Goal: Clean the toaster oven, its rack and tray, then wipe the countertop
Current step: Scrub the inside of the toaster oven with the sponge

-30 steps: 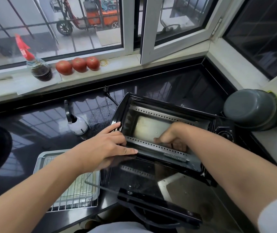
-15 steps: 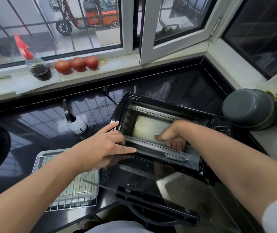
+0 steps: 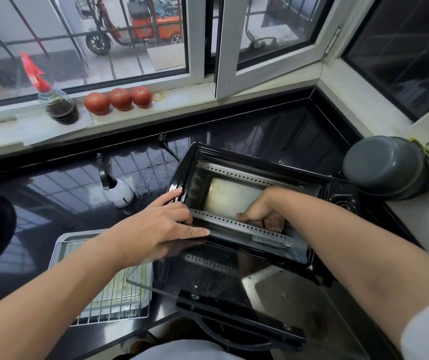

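The toaster oven sits on the black tabletop, its opening facing up toward the camera and its long axis running from near left to far right. Its glass door hangs open toward the person, past the tabletop's front edge. The right hand is down inside the cavity, fingers curled at the near perforated wall; whether it holds anything, I cannot tell. The left hand lies flat on the oven's left front rim, fingers straight, index along the near edge, thumb on the left edge. Just near-left of that hand, the rack lies on the tray, close to the tabletop's front edge and partly under the door's corner. Beyond the left hand stands a small white container with a black handle, with open dark surface around it. Right of the right arm, a grey pot sits close to the oven's control end. Farther off, three tomatoes and a spray bottle line the windowsill.
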